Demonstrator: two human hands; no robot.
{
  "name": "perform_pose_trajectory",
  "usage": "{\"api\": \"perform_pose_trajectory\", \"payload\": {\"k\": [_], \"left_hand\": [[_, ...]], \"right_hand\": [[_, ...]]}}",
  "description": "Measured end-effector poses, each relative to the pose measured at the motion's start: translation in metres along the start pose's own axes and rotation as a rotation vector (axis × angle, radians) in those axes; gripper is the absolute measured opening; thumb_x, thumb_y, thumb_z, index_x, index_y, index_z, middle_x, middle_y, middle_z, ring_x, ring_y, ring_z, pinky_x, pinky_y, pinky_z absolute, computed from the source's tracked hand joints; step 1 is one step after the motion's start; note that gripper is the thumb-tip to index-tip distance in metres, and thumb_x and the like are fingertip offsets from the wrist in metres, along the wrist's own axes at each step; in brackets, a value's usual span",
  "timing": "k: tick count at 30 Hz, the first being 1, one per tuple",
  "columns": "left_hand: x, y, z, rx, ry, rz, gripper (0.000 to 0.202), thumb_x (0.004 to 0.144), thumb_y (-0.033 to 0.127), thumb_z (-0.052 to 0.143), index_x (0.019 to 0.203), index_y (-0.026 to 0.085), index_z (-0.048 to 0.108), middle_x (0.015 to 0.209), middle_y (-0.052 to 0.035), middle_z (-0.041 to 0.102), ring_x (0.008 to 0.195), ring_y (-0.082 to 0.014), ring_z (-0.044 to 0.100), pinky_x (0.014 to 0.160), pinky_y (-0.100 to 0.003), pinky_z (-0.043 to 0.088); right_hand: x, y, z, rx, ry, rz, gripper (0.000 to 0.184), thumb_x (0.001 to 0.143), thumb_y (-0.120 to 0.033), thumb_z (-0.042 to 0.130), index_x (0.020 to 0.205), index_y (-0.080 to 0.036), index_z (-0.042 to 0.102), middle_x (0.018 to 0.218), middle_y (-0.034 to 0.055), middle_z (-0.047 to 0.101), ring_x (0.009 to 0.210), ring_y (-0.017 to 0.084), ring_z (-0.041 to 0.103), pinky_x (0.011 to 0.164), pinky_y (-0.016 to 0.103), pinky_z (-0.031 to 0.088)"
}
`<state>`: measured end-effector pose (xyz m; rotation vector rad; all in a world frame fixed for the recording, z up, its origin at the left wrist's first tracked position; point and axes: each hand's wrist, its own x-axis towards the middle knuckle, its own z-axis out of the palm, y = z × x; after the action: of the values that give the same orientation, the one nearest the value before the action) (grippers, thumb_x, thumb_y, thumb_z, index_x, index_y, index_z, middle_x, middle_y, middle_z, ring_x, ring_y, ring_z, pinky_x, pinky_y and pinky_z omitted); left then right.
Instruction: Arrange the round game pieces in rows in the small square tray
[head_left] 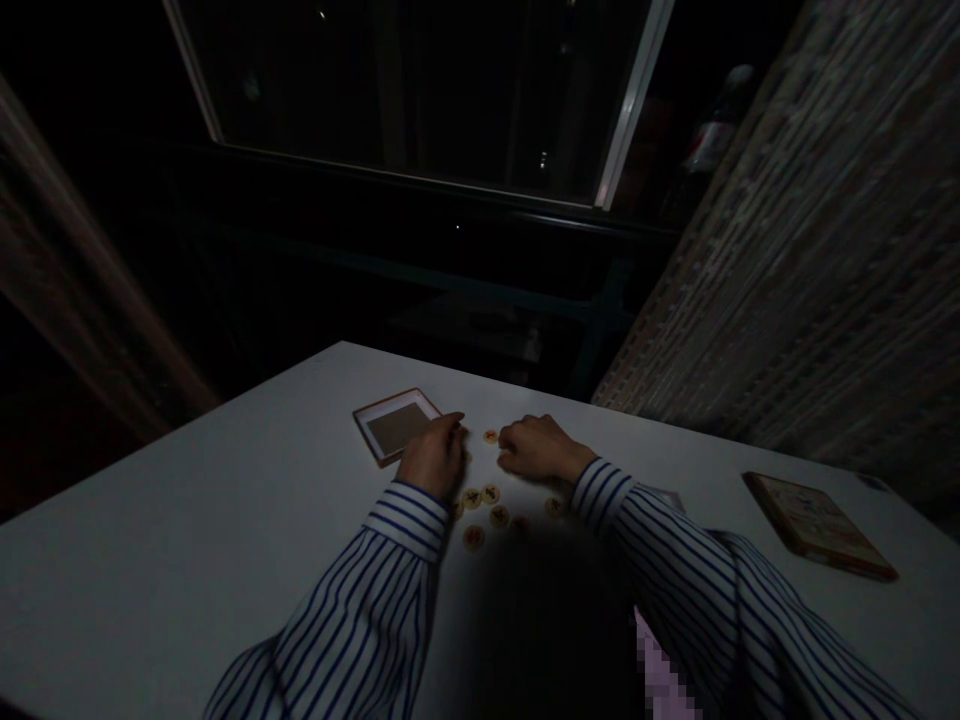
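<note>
My left grip [433, 457] by the shallow box [396, 430], my right grip [536, 447] just beside a red-marked disc [490, 437]. Both curled, backs up; how far closed, or on what, I can't tell. More discs [490, 494] nearer me on the white surface [300, 500].

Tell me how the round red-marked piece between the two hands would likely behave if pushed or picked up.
The piece lies flat on the smooth-looking white table, so it would probably slide rather than roll or tip. It looks small beside the right hand, so it is likely light.
</note>
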<state>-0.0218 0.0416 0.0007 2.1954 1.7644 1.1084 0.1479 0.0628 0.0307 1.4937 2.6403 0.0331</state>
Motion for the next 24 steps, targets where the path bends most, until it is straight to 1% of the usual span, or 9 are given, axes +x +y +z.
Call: {"api": "perform_pose_trajectory", "payload": {"k": [3, 6, 11, 13, 15, 18, 21, 24], "left_hand": [[0.002, -0.004, -0.005, -0.018, 0.023, -0.047, 0.035, 0.075, 0.018, 0.041, 0.108, 0.014, 0.053, 0.096, -0.0098, 0.064, 0.090, -0.0212, 0.059, 0.081, -0.034, 0.044], [0.002, -0.006, -0.007, -0.037, 0.037, -0.069, 0.035, 0.075, 0.018, 0.040, 0.108, 0.014, 0.053, 0.099, -0.0101, 0.063, 0.090, -0.0211, 0.059, 0.081, -0.034, 0.044], [0.002, -0.011, -0.005, -0.045, 0.067, -0.076, 0.035, 0.076, 0.021, 0.041, 0.108, 0.014, 0.053, 0.100, -0.0110, 0.062, 0.089, -0.0216, 0.059, 0.081, -0.034, 0.044], [0.002, -0.013, -0.005, -0.049, 0.075, -0.078, 0.035, 0.076, 0.021, 0.041, 0.108, 0.015, 0.053, 0.100, -0.0106, 0.062, 0.090, -0.0217, 0.058, 0.082, -0.035, 0.044], [0.002, -0.015, -0.005, -0.065, 0.088, -0.074, 0.035, 0.076, 0.022, 0.041, 0.109, 0.016, 0.053, 0.100, -0.0098, 0.062, 0.091, -0.0211, 0.058, 0.082, -0.034, 0.044], [0.002, -0.015, -0.006, -0.096, 0.112, -0.074, 0.035, 0.077, 0.023, 0.041, 0.108, 0.016, 0.053, 0.099, -0.0092, 0.063, 0.089, -0.0204, 0.059, 0.080, -0.034, 0.045], [0.002, -0.011, -0.008, -0.122, 0.131, -0.074, 0.033, 0.077, 0.025, 0.041, 0.106, 0.016, 0.055, 0.097, -0.0090, 0.063, 0.086, -0.0202, 0.059, 0.079, -0.034, 0.045], [0.001, -0.008, -0.007, -0.161, 0.133, -0.034, 0.030, 0.077, 0.026, 0.042, 0.102, 0.017, 0.057, 0.095, -0.0076, 0.063, 0.085, -0.0184, 0.059, 0.078, -0.031, 0.045]], "right_hand": [[0.002, -0.003, -0.001, 0.001, -0.043, 0.004, 0.029, 0.073, -0.036, 0.044, 0.090, -0.019, 0.060, 0.091, 0.0097, 0.063, 0.087, 0.023, 0.054, 0.070, 0.034, 0.034], [0.002, -0.004, -0.001, 0.004, -0.068, 0.005, 0.026, 0.072, -0.033, 0.045, 0.088, -0.020, 0.060, 0.091, 0.0090, 0.063, 0.087, 0.023, 0.055, 0.071, 0.034, 0.034], [0.003, -0.002, 0.000, 0.016, -0.060, 0.007, 0.025, 0.073, -0.031, 0.043, 0.086, -0.020, 0.062, 0.090, 0.0085, 0.063, 0.085, 0.022, 0.055, 0.070, 0.032, 0.034], [0.003, 0.001, 0.001, 0.091, -0.027, 0.015, 0.026, 0.074, -0.033, 0.043, 0.085, -0.019, 0.063, 0.088, 0.0074, 0.064, 0.081, 0.020, 0.056, 0.067, 0.029, 0.035], [0.003, 0.006, 0.003, 0.261, -0.002, 0.016, 0.027, 0.074, -0.034, 0.044, 0.086, -0.018, 0.064, 0.082, 0.0056, 0.065, 0.074, 0.016, 0.056, 0.063, 0.026, 0.036], [0.005, 0.013, 0.007, 0.636, 0.017, -0.004, 0.028, 0.073, -0.033, 0.048, 0.088, -0.015, 0.064, 0.077, 0.0028, 0.065, 0.068, 0.013, 0.056, 0.059, 0.021, 0.038], [0.007, 0.017, 0.009, 0.995, 0.010, -0.004, 0.028, 0.069, -0.030, 0.054, 0.089, -0.012, 0.064, 0.078, 0.0034, 0.065, 0.066, 0.011, 0.056, 0.060, 0.021, 0.041], [0.006, 0.017, 0.005, 1.268, -0.018, 0.035, 0.024, 0.069, -0.026, 0.057, 0.086, -0.010, 0.065, 0.077, 0.0048, 0.065, 0.063, 0.009, 0.055, 0.061, 0.020, 0.042]]}}
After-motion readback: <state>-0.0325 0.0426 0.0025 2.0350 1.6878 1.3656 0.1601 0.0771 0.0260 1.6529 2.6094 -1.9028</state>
